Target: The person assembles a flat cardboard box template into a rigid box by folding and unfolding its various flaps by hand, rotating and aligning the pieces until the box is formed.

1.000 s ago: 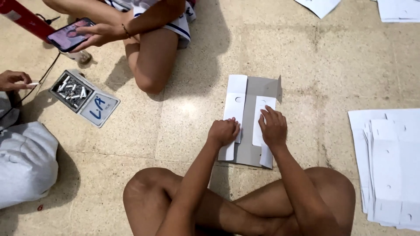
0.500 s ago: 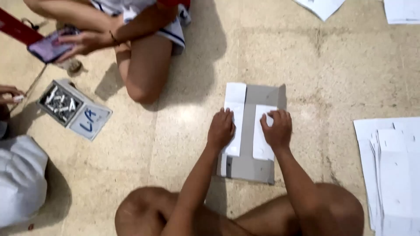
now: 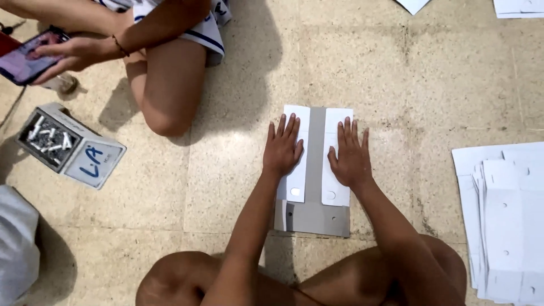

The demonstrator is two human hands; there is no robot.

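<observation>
Pressing flat with fingers spread, the left hand (image 3: 282, 148) is lying on the left white flap, and the right hand (image 3: 349, 157) is lying likewise on the right white flap of a grey card sheet (image 3: 315, 209) resting on the tiled floor (image 3: 430, 85). Well to the right a stack of white sheets (image 3: 504, 215) is lying. At far left, another person's hand (image 3: 73, 52) is holding a phone (image 3: 25, 56), near an open small box (image 3: 68, 144).

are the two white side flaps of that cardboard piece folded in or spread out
Folded in. Both white flaps lie flat over the grey cardboard piece, left hand and right hand pressing them.
</observation>
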